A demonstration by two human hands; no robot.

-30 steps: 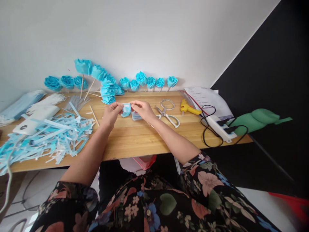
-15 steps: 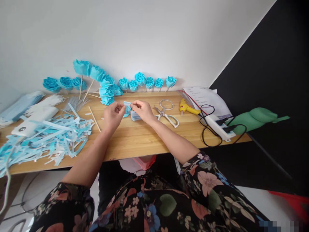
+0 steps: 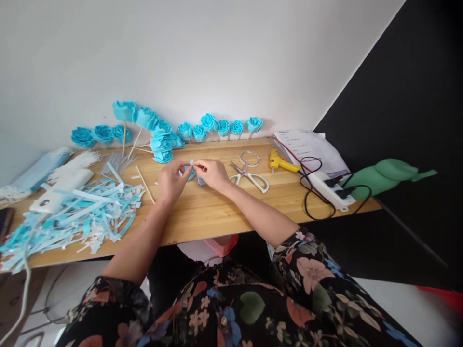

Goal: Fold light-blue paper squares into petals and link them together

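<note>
A small light-blue piece of thin material (image 3: 191,163) is pinched between the fingertips of my left hand (image 3: 171,182) and my right hand (image 3: 211,174), which almost meet over the table. Fingers cover most of it. Blue pieces (image 3: 188,173) lie on the wood just below my hands, partly hidden by them. To the right of my right hand rest scissors (image 3: 246,174) with white handles and parted blades. A thin wooden stick (image 3: 145,185) lies to the left of my left hand.
Blue handmade flowers (image 3: 161,140) on sticks line the wall. Cut blue strips (image 3: 104,207), a white device with a cable (image 3: 47,202) and stacked masks (image 3: 43,168) occupy the left. Right are a yellow glue gun (image 3: 284,163), a power strip (image 3: 329,190), papers (image 3: 311,149) and a green object (image 3: 383,176).
My fingertips have come closer together, and the light-blue piece, flat and visible before, is now gathered small between them. The camera view has shifted slightly.
</note>
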